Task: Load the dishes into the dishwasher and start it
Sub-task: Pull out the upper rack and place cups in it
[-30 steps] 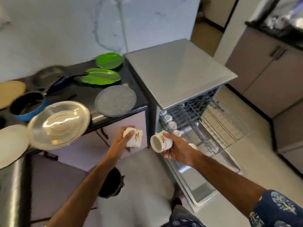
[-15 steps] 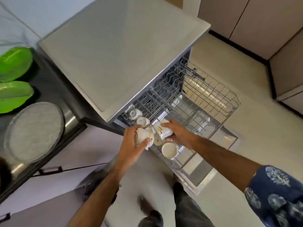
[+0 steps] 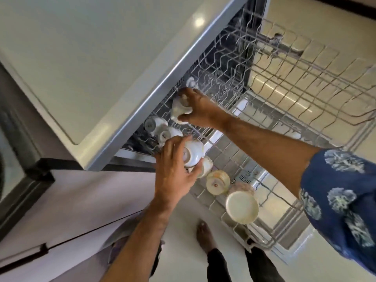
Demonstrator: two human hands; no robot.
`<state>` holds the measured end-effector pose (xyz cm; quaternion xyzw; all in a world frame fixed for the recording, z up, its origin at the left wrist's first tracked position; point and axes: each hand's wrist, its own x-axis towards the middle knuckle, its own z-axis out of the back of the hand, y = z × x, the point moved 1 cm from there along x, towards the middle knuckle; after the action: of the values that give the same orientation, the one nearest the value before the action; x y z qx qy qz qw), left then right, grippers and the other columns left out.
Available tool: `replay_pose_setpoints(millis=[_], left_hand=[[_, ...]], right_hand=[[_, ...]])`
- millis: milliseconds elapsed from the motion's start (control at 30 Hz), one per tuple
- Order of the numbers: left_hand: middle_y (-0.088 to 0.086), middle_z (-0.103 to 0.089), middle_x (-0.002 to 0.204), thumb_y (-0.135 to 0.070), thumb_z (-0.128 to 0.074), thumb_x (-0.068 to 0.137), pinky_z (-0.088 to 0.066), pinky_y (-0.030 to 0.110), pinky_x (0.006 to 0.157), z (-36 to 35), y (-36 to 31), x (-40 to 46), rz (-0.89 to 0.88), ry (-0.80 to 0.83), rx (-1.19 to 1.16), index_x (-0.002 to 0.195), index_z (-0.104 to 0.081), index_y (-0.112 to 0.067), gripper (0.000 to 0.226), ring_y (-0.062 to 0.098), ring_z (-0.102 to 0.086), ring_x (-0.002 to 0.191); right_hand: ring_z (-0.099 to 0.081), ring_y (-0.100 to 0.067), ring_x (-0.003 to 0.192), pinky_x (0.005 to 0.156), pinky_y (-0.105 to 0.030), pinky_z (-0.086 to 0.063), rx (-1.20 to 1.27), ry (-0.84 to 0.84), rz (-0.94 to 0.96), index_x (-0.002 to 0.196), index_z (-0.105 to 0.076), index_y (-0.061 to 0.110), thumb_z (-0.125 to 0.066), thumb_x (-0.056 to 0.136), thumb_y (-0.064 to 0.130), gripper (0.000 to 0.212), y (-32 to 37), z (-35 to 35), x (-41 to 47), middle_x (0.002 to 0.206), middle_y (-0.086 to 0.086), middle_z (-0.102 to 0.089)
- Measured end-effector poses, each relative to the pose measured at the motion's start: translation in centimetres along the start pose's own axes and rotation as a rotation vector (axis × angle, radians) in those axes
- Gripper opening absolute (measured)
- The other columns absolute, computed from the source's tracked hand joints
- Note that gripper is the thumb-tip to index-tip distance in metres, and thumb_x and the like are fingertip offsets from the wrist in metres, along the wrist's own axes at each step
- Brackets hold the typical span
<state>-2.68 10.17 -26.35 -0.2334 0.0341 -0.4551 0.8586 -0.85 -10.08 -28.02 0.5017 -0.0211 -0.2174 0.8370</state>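
The worry from where I stand is china knocking china: both hands are setting cups down at once into the left edge of the pulled-out upper rack (image 3: pixel 289 82), where several cups already sit upside down in a tight line, so a careless release could let one tip against its neighbour and chip, or roll off the tines. The left hand (image 3: pixel 173 171) is curled round a white cup (image 3: pixel 193 154) held on its side, fingers wrapped over the base, pressed just beside an inverted cup (image 3: pixel 206 166) and two stamped-bottom cups (image 3: pixel 156 127) nearer the dishwasher (image 3: pixel 101 58) body. With so little room there, that cup may land crooked. The right hand (image 3: pixel 200 109) reaches further in, under the edge of the dishwasher's top, closed over another white cup (image 3: pixel 179 111) tilted mouth-down toward the wire; its fingertips are partly hidden, so how firm the hold is I cannot say. Two more cups, a cream cup (image 3: pixel 217 182) and a wide-mouthed cup (image 3: pixel 242 206), lie at the near end.
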Motion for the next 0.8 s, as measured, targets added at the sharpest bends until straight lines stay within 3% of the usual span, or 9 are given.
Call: replay_pose_setpoints(millis=[133, 233, 333, 567, 733, 800], left_hand=[[0.003, -0.053, 0.132, -0.041, -0.078, 0.080, -0.046, 0.040, 0.095, -0.2, 0.1, -0.4, 0.028, -0.041, -0.033, 0.135, -0.055, -0.015, 0.065, 0.023, -0.054, 0.120], [0.001, -0.052, 0.132, -0.040, -0.079, 0.080, -0.040, 0.031, 0.096, -0.3, 0.1, -0.4, 0.044, -0.029, -0.028, 0.136, -0.054, -0.017, 0.065, 0.020, -0.053, 0.120], [0.001, -0.052, 0.132, -0.039, -0.078, 0.080, -0.034, 0.025, 0.096, -0.2, 0.2, -0.2, 0.046, -0.026, -0.007, 0.136, -0.054, -0.018, 0.065, 0.018, -0.052, 0.119], [0.001, -0.052, 0.133, -0.041, -0.077, 0.079, -0.036, 0.028, 0.094, -0.2, 0.1, -0.2, 0.059, -0.010, 0.010, 0.137, -0.053, -0.017, 0.068, 0.018, -0.051, 0.119], [0.000, -0.052, 0.132, -0.042, -0.077, 0.079, -0.036, 0.028, 0.093, -0.2, 0.0, -0.2, 0.066, -0.002, 0.017, 0.137, -0.052, -0.017, 0.068, 0.019, -0.052, 0.118], [0.001, -0.052, 0.133, -0.043, -0.077, 0.079, -0.035, 0.028, 0.094, -0.3, 0.1, -0.2, 0.062, -0.002, 0.021, 0.138, -0.052, -0.017, 0.069, 0.019, -0.052, 0.120]], right_hand=[[-0.050, -0.021, 0.125, 0.099, -0.028, -0.050, -0.124, -0.019, 0.070, 0.147, -0.037, 0.014, -0.078, 0.076, 0.009, 0.082, 0.6, -2.7, 3.7, 0.143, -0.008, -0.045], [-0.049, -0.017, 0.125, 0.099, -0.017, -0.041, -0.198, 0.020, 0.083, 0.143, -0.047, 0.017, -0.076, 0.078, 0.005, 0.072, 0.5, -4.3, 5.5, 0.144, -0.007, -0.044], [-0.054, -0.021, 0.123, 0.102, -0.022, -0.045, -0.274, 0.055, 0.080, 0.142, -0.048, 0.015, -0.077, 0.078, 0.004, 0.072, 0.0, -5.1, 6.2, 0.142, -0.011, -0.047], [-0.057, -0.025, 0.119, 0.081, -0.022, -0.051, -0.362, 0.024, 0.061, 0.153, -0.028, 0.031, -0.077, 0.079, 0.003, 0.094, -1.7, -4.1, 5.5, 0.146, -0.015, -0.042], [-0.042, -0.033, 0.137, 0.103, -0.041, -0.042, -0.302, 0.112, 0.023, 0.155, -0.023, 0.027, -0.083, 0.076, 0.017, 0.099, -2.0, -3.4, 5.0, 0.155, -0.014, -0.035], [-0.044, -0.034, 0.135, 0.099, -0.039, -0.043, -0.266, 0.113, 0.000, 0.154, -0.026, 0.027, -0.082, 0.077, 0.020, 0.095, -2.3, -3.3, 5.1, 0.153, -0.015, -0.037]])
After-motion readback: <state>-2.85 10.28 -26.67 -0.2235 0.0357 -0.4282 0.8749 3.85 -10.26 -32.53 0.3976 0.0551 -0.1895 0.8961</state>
